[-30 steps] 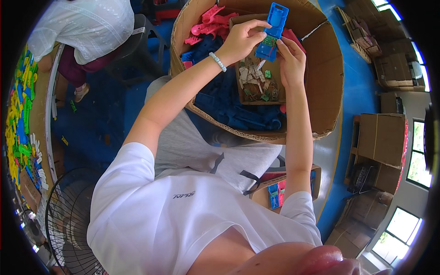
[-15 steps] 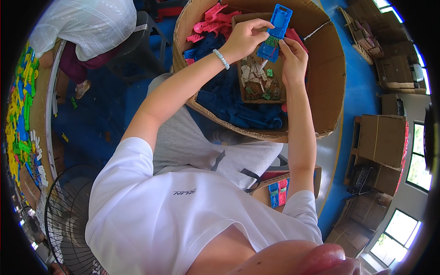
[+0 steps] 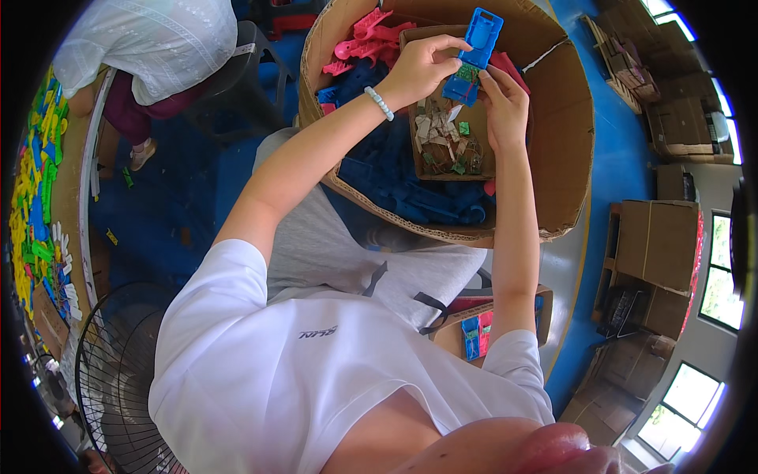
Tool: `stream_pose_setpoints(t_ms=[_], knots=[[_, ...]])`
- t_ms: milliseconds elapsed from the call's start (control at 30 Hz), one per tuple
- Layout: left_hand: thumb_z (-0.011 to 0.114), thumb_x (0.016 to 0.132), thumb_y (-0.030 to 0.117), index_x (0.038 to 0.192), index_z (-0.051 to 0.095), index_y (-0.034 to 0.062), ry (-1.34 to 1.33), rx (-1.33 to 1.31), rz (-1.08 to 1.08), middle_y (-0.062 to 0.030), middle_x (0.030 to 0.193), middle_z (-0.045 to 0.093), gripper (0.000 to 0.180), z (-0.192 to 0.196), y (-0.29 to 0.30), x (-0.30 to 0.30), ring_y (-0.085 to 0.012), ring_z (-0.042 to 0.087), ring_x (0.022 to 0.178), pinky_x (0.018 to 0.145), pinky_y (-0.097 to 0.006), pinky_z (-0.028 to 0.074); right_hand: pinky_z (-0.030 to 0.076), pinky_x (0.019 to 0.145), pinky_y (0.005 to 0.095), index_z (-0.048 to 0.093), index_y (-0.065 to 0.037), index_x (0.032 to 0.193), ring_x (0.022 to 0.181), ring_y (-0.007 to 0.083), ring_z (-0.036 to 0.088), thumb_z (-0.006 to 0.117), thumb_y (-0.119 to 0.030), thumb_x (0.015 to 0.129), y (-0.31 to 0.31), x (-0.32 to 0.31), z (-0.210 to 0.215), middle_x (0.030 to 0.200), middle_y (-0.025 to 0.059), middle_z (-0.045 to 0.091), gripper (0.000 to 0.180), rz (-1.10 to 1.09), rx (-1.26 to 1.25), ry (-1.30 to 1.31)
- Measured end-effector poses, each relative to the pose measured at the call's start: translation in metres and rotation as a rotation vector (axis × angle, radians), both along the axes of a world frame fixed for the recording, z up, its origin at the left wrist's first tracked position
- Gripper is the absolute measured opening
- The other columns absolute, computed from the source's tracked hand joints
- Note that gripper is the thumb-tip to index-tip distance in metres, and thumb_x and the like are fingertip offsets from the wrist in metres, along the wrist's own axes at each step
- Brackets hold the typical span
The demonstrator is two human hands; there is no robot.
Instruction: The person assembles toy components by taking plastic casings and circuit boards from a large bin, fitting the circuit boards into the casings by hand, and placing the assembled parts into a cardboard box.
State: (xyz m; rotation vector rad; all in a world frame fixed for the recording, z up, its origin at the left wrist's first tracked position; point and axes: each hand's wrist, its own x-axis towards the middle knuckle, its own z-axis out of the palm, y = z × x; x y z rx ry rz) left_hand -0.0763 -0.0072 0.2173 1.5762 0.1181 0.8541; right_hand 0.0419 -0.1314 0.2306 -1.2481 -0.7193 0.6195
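Note:
Both my hands hold a blue plastic casing [image 3: 484, 35] up over a large cardboard box [image 3: 562, 118]. A green circuit board [image 3: 467, 73] sits in its lower part. My left hand [image 3: 426, 67] pinches the casing's left side with thumb and fingers. At the right, my right hand [image 3: 504, 103] grips the lower part beside the board. Below them, a smaller cardboard tray [image 3: 426, 174] holds whitish scraps and small green boards. Around that tray lie blue plastic parts [image 3: 410, 193] and pink plastic parts [image 3: 371, 35].
A smaller carton [image 3: 450, 336] with blue and pink casings stands by my right side. At the left are a fan [image 3: 110, 379], a table [image 3: 75, 158] with colourful plastic parts, and a seated person in a white top [image 3: 150, 47]. Cartons [image 3: 659, 241] are stacked at the right.
The casing and both hands have hardly moved. My right forearm has shifted slightly left, and my fingers have adjusted a little on the casing.

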Motion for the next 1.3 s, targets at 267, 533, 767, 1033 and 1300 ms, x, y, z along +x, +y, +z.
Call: stream_pose_setpoints(t_ms=[267, 533, 767, 1033, 1300], knots=[[0.057, 0.089, 0.000, 0.115, 0.062, 0.0026, 0.046, 0.026, 0.030, -0.0030, 0.097, 0.066, 0.027, 0.000, 0.000, 0.001, -0.0068, 0.061, 0.082, 0.074, -0.024, 0.052, 0.048, 0.074, 0.0249, 0.062, 0.008, 0.108, 0.082, 0.0115, 0.061, 0.063, -0.007, 0.090, 0.002, 0.006, -0.007, 0.093, 0.0083, 0.066, 0.024, -0.031, -0.048, -0.121], [0.053, 0.093, 0.005, 0.126, 0.052, -0.0005, -0.230, -0.237, -0.060, -0.0145, 0.118, 0.062, 0.033, 0.004, -0.004, 0.004, -0.0166, 0.062, 0.105, 0.089, -0.030, 0.050, 0.048, 0.077, 0.0256, 0.060, 0.008, 0.111, 0.087, 0.0125, 0.061, 0.063, -0.007, 0.091, 0.005, 0.001, -0.006, 0.097, 0.0096, 0.066, 0.024, 0.056, 0.156, -0.005], [0.044, 0.101, 0.027, 0.129, 0.049, -0.0003, -0.276, -0.593, -0.384, -0.0190, 0.121, 0.060, 0.039, 0.009, 0.004, 0.000, -0.0268, 0.059, 0.112, 0.093, -0.038, 0.050, 0.048, 0.074, 0.0258, 0.062, 0.005, 0.112, 0.086, 0.0106, 0.060, 0.061, -0.012, 0.094, 0.007, 0.001, -0.004, 0.100, 0.0079, 0.066, 0.025, 0.096, 0.106, -0.013], [0.047, 0.100, 0.021, 0.125, 0.051, 0.0034, -0.448, -0.830, -0.397, -0.0146, 0.111, 0.064, 0.031, 0.023, 0.008, -0.001, -0.0246, 0.067, 0.092, 0.077, -0.037, 0.057, 0.035, 0.057, 0.0220, 0.064, -0.002, 0.116, 0.064, 0.0058, 0.044, 0.065, -0.012, 0.085, 0.003, 0.029, -0.016, 0.086, -0.0007, 0.061, 0.032, 0.398, -0.314, -0.201], [0.048, 0.099, 0.020, 0.128, 0.048, 0.0031, -0.465, -0.706, -0.375, -0.0181, 0.113, 0.061, 0.034, 0.012, 0.014, 0.000, -0.0303, 0.064, 0.100, 0.088, -0.043, 0.053, 0.039, 0.055, 0.0211, 0.066, -0.001, 0.109, 0.062, 0.0056, 0.051, 0.070, -0.009, 0.084, 0.014, 0.001, -0.036, 0.080, 0.0018, 0.064, 0.026, 0.447, -0.305, -0.193]])
